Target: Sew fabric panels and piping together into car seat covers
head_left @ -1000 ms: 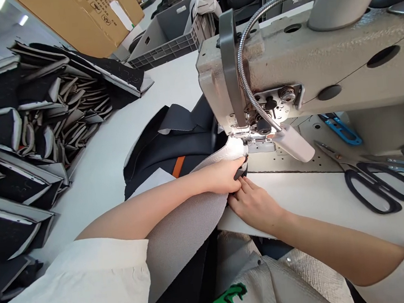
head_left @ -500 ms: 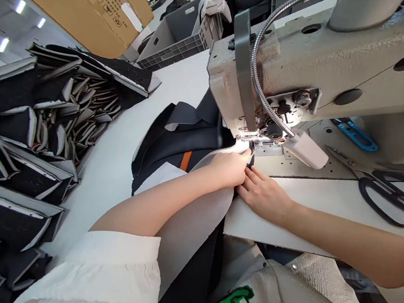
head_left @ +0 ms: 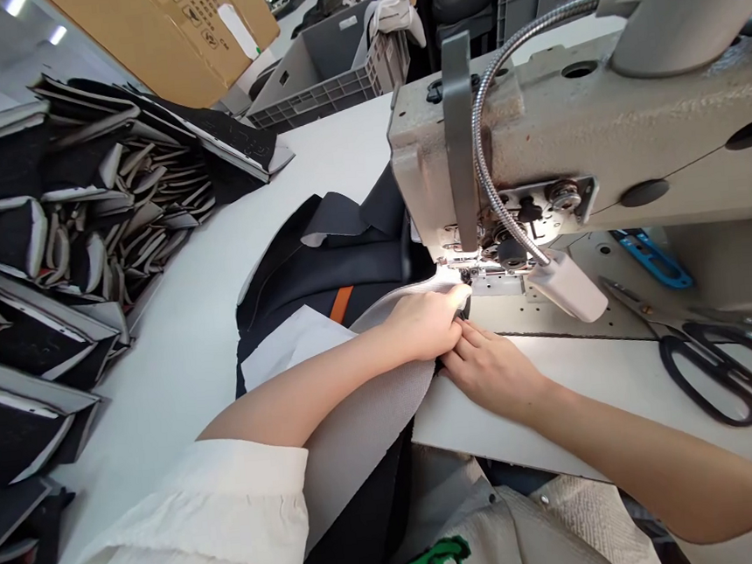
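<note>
Just in front of the needle area of the sewing machine (head_left: 466,261), my left hand (head_left: 428,319) pinches the edge of the dark fabric piece (head_left: 296,271) with its grey backing (head_left: 368,423). Touching it on the right, my right hand (head_left: 492,368) presses its fingers together on the same edge; what lies under the fingertips is partly hidden. An orange strip (head_left: 341,304) crosses the dark fabric, and a white sheet-like piece (head_left: 295,335) lies beside my left forearm.
Black scissors (head_left: 713,375) and a blue thread cutter (head_left: 654,258) lie to the right. Stacks of dark padded pieces (head_left: 79,194) fill the left side. A grey crate (head_left: 325,76) and a cardboard box (head_left: 176,36) stand behind. A lamp (head_left: 567,287) hangs by the needle.
The view has shifted slightly. My left hand has moved a little down and back from the needle, still on the fabric edge. My right hand stays close beside it.
</note>
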Motion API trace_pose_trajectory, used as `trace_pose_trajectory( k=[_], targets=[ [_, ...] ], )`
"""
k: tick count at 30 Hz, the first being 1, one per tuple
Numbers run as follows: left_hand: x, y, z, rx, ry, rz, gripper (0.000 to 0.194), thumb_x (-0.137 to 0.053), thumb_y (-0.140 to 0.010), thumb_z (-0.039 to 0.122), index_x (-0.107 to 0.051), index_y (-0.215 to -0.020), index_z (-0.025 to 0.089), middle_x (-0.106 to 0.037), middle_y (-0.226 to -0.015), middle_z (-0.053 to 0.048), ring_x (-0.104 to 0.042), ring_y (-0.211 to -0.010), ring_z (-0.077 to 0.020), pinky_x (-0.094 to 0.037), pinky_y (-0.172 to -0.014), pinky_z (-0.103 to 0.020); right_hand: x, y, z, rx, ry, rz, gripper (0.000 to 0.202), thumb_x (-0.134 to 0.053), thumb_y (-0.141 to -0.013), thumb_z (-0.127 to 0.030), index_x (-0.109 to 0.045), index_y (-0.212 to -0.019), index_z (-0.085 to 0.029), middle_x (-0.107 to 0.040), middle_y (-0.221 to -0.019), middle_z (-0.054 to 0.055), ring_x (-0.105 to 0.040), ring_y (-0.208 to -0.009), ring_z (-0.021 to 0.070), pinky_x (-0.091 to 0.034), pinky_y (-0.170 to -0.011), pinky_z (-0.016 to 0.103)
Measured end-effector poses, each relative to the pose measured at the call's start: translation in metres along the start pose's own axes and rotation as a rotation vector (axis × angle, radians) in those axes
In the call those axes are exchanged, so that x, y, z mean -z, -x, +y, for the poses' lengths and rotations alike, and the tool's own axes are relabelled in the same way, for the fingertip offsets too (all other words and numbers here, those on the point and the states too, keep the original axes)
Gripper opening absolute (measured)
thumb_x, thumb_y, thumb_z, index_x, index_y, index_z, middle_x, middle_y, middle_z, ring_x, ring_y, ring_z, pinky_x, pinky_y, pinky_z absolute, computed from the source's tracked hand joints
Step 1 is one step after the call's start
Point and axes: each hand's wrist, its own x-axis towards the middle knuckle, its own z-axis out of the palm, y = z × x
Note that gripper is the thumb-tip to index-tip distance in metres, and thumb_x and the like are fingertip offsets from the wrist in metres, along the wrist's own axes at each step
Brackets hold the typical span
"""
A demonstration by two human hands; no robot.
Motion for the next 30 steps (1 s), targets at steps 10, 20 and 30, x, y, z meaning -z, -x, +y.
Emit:
trace_pose_trajectory(
  k=[10, 20, 30],
  targets=[
    [0.006, -0.004, -0.001, -0.005, 0.021, -0.073, 0.069, -0.04, -0.08, 0.023, -0.023, -0.147, 0.02, -0.063, -0.117, -0.011, -0.062, -0.098, -0.029, -0.049, -0.073, -0.034, 0.002, -0.001, 0.001, -0.034, -0.018, 0.033, 0.019, -0.053, -0.087, -0.019, -0.066, -0.095, -0.009, -0.066, -0.095, 0.016, -0.058, -0.1, 0.0248, -0.043, -0.099, 0.038],
    [0.003, -0.007, -0.003, 0.007, 0.05, -0.02, 0.062, -0.041, -0.082, 0.024, -0.032, -0.144, 0.02, -0.062, -0.118, -0.011, -0.062, -0.099, -0.0285, -0.051, -0.075, -0.035, -0.001, -0.002, 0.0, -0.02, -0.006, -0.017, 0.024, -0.05, -0.084, -0.009, -0.065, -0.102, -0.006, -0.065, -0.1, 0.018, -0.058, -0.102, 0.0271, -0.043, -0.099, 0.041],
    [-0.004, -0.009, -0.016, -0.094, 0.158, 0.124, 0.043, -0.044, -0.08, 0.022, -0.056, -0.122, 0.021, -0.064, -0.114, -0.006, -0.061, -0.101, -0.0233, -0.05, -0.083, -0.032, 0.001, -0.004, 0.002, -0.038, -0.022, -0.005, 0.026, -0.047, -0.088, -0.013, -0.064, -0.106, -0.004, -0.064, -0.107, 0.019, -0.055, -0.11, 0.0271, -0.041, -0.102, 0.041]
  ],
)
